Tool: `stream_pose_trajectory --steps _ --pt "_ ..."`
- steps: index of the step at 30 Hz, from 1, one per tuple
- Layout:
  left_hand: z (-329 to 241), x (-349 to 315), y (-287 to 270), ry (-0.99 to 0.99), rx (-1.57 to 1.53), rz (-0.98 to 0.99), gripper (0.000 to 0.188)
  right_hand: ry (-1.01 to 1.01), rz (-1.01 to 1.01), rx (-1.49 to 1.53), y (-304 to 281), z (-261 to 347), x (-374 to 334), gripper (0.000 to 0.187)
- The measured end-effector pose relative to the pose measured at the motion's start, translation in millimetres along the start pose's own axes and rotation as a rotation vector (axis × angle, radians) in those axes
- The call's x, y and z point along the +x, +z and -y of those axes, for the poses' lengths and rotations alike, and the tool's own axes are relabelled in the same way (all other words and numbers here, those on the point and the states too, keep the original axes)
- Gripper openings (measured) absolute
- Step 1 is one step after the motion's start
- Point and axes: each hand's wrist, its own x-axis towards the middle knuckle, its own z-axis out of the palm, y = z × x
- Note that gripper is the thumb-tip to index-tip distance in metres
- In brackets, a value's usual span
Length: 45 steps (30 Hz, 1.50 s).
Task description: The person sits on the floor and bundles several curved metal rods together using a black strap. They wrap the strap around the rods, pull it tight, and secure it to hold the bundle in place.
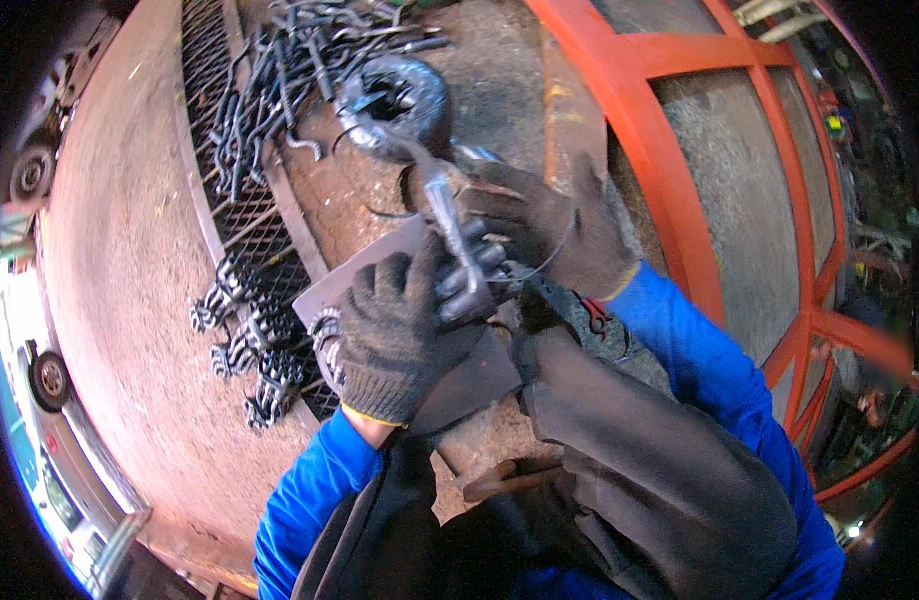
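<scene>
My left hand [395, 335], in a dark knit glove, grips a small bundle of bent metal pieces [472, 283] over a flat grey metal plate [352, 275]. My right hand [540, 228], gloved the same way, is closed on a slim metal tool [446, 205] and a thin wire [555, 252] that loops around the bundle. The wire runs up toward a coil of dark wire [400, 100] lying just beyond the hands. Both sleeves are blue, and a dark apron covers my lap.
A heap of loose bent metal hooks [300, 60] lies on a mesh grating [235, 200]. Tied bundles [255, 345] hang at the grating's near edge. An orange steel frame [670, 170] stands to the right. Parked cars [40, 380] sit far left.
</scene>
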Motion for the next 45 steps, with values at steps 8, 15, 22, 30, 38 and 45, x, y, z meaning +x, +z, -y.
stream_pose_trajectory --steps 8,15,22,30,38,45 --pt "-1 -2 5 0.030 0.034 0.008 0.091 0.308 -0.397 -0.213 -6 -46 19 0.043" --pt "-6 6 8 0.035 0.030 -0.015 0.097 0.280 -0.475 -0.211 -23 -52 24 0.041" --pt "-5 8 7 0.059 0.002 0.000 0.094 0.231 -0.269 0.134 -30 -81 28 0.052" --pt "-6 9 10 0.015 0.017 -0.004 0.094 0.133 -0.266 0.361 -45 -124 15 0.041" --pt "-6 11 10 0.022 0.125 0.070 0.098 0.196 -0.158 0.263 -49 -114 12 0.036" --pt "7 -2 20 -0.076 0.080 0.205 0.091 0.123 -0.077 0.346 -28 -86 5 0.030"
